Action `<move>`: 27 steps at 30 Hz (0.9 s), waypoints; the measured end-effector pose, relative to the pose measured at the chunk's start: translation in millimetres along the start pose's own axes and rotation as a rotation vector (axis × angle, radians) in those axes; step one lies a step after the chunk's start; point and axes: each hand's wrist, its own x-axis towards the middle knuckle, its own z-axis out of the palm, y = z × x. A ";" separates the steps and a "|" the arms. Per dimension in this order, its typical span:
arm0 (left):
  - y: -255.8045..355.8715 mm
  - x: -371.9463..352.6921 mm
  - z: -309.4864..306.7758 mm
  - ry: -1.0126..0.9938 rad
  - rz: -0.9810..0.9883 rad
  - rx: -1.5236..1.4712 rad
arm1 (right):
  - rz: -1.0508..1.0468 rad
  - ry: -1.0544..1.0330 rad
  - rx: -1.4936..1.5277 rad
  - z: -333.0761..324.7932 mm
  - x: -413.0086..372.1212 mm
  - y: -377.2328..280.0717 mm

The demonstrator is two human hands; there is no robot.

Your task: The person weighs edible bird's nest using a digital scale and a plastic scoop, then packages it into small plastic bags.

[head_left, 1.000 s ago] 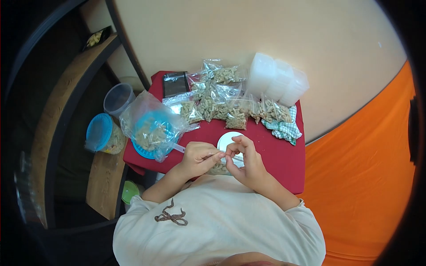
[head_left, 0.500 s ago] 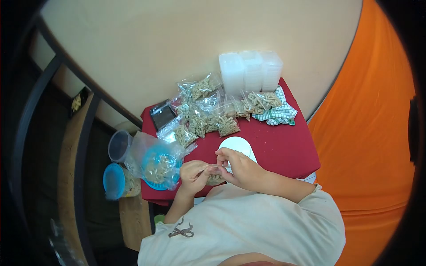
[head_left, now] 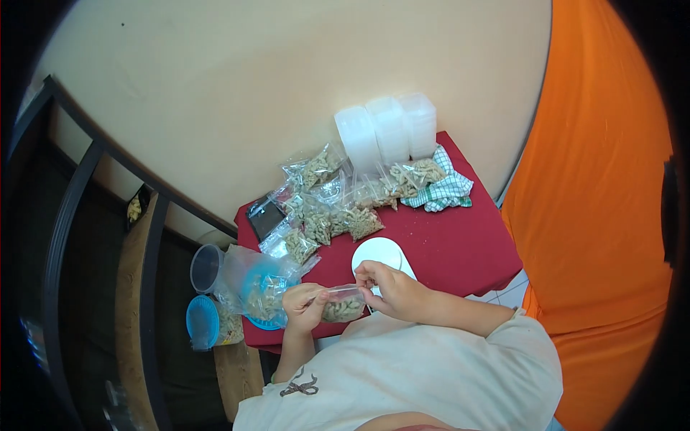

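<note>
Close to my body, over the front edge of the red table, hangs a small clear plastic bag [head_left: 343,310] with pale brown snack pieces in its lower part. My left hand [head_left: 305,309] pinches the bag's top left corner between thumb and fingers. At the other top corner, the thumb and fingers of my right hand [head_left: 392,289] are closed on the edge. The bag's upper strip is stretched flat between both hands. Just behind my right hand lies a round-topped white kitchen scale [head_left: 379,253], partly covered by that hand.
Several filled bags [head_left: 316,226] lie heaped on the red tablecloth [head_left: 460,251]. Behind them stand stacked clear containers [head_left: 388,129] beside a checked cloth [head_left: 449,188]. At left are a black flat object [head_left: 264,218], a large plastic bag [head_left: 269,284] over a blue basket, and a blue-lidded tub [head_left: 203,322].
My hands have moved apart along the bag's top edge, and more of the bag shows between them. The camera view has shifted and tilted slightly.
</note>
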 end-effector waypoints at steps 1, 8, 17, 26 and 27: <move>2.2 0.8 0.3 -0.028 -0.021 0.019 | -0.006 0.026 0.000 -0.3 -2.2 1.9; 4.9 8.5 7.2 -0.119 -0.022 0.032 | 0.064 0.084 0.117 -13.5 -13.4 10.8; -1.1 -1.5 6.0 -0.025 -0.129 -0.122 | 0.109 0.073 0.251 2.1 -8.8 21.9; -3.2 -21.7 -33.3 0.361 -0.100 -0.101 | 0.318 -0.102 0.328 29.8 56.8 17.9; -8.9 -30.6 -50.7 0.268 -0.079 -0.046 | 0.323 -0.084 0.353 35.5 68.8 26.8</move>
